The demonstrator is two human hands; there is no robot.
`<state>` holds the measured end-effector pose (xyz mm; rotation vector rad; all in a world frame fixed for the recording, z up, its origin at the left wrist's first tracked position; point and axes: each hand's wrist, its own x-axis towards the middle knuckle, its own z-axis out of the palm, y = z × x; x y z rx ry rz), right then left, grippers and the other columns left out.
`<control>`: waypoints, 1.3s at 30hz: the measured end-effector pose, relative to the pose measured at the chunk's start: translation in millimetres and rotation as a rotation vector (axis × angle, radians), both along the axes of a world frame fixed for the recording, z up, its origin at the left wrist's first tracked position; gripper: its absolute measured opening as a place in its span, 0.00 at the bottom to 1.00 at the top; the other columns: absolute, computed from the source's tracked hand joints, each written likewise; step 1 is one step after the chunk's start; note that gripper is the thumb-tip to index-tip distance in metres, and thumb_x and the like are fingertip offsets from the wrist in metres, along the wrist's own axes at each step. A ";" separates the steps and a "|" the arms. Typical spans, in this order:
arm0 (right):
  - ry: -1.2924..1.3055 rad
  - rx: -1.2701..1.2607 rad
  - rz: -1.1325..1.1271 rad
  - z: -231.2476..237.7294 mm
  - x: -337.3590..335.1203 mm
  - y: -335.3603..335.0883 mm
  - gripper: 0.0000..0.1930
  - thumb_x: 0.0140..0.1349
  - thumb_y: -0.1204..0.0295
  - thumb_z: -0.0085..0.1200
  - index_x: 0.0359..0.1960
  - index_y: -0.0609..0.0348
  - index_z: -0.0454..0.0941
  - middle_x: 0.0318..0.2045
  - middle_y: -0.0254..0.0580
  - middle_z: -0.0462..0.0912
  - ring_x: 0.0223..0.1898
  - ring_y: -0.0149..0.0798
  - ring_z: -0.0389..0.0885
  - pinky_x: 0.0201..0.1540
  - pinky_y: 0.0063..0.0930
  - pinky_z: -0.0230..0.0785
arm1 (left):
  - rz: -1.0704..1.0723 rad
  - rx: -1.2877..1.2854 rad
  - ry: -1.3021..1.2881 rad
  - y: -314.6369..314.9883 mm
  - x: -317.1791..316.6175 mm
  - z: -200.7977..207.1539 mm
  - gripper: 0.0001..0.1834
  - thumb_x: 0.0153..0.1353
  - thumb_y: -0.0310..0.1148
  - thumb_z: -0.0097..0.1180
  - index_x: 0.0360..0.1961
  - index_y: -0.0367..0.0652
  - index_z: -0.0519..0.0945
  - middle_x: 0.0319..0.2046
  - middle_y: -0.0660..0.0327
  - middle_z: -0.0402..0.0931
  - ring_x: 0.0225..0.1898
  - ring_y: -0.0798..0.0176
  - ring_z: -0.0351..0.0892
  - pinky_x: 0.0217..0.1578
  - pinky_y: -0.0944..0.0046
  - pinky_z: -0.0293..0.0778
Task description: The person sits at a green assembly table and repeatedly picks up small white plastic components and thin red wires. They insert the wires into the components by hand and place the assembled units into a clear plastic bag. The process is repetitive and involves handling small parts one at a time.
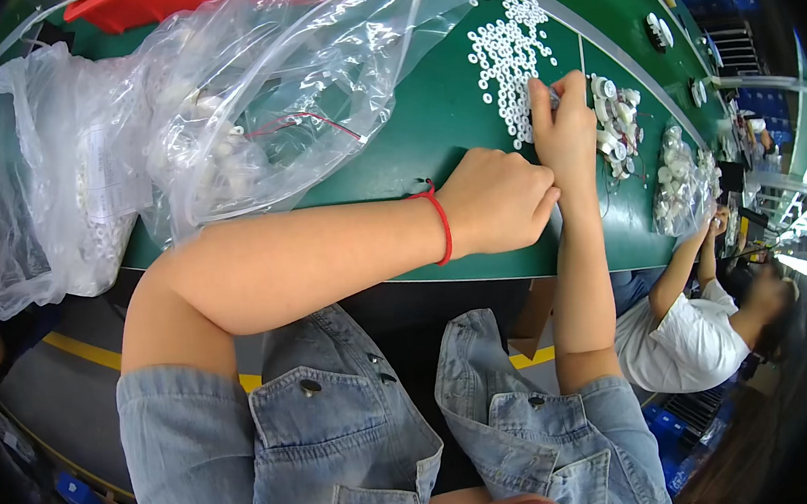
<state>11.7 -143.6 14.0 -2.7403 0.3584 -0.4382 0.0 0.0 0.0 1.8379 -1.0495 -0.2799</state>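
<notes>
My left hand [500, 200] is curled closed, its knuckles up against my right wrist. Its fingertips face away, so anything inside is hidden. My right hand [565, 127] is raised over the table, thumb and fingers closed round something small and greyish that I cannot make out. Just left of it, many small white rings [510, 60] lie spread on the green tabletop [439, 105]. On its other side is a loose pile of small white parts [615, 123] with some thin wires.
Large clear plastic bags [60, 167] of white parts cover the table's left side, with a red bin [147, 4] behind. A smaller filled bag [683, 179] lies at the right, near a person in a white shirt [685, 343]. White parts [659, 30] stand beyond the grey rail.
</notes>
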 end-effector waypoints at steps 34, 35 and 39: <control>-0.119 0.227 0.067 -5.4 -3.7 -36.1 0.08 0.66 0.69 0.50 0.38 0.61 0.68 0.28 0.48 0.75 0.25 0.42 0.73 0.29 0.32 0.67 | -0.067 -0.006 0.077 -7.3 18.0 8.7 0.14 0.69 0.38 0.44 0.39 0.45 0.81 0.19 0.62 0.79 0.23 0.58 0.81 0.26 0.58 0.74; -0.064 0.334 0.058 -2.6 -2.5 -44.2 0.09 0.67 0.68 0.50 0.38 0.61 0.68 0.28 0.47 0.75 0.25 0.39 0.73 0.29 0.30 0.67 | -0.080 -0.011 0.112 -8.3 18.7 10.5 0.14 0.69 0.38 0.44 0.39 0.45 0.81 0.19 0.62 0.79 0.23 0.58 0.81 0.26 0.58 0.74; -0.060 0.997 0.192 3.6 10.5 -55.6 0.08 0.72 0.67 0.42 0.41 0.57 0.70 0.28 0.27 0.69 0.26 0.20 0.61 0.28 0.16 0.55 | -0.072 -0.008 0.212 -7.3 20.6 12.8 0.14 0.69 0.39 0.44 0.39 0.46 0.81 0.19 0.61 0.79 0.23 0.59 0.81 0.26 0.59 0.74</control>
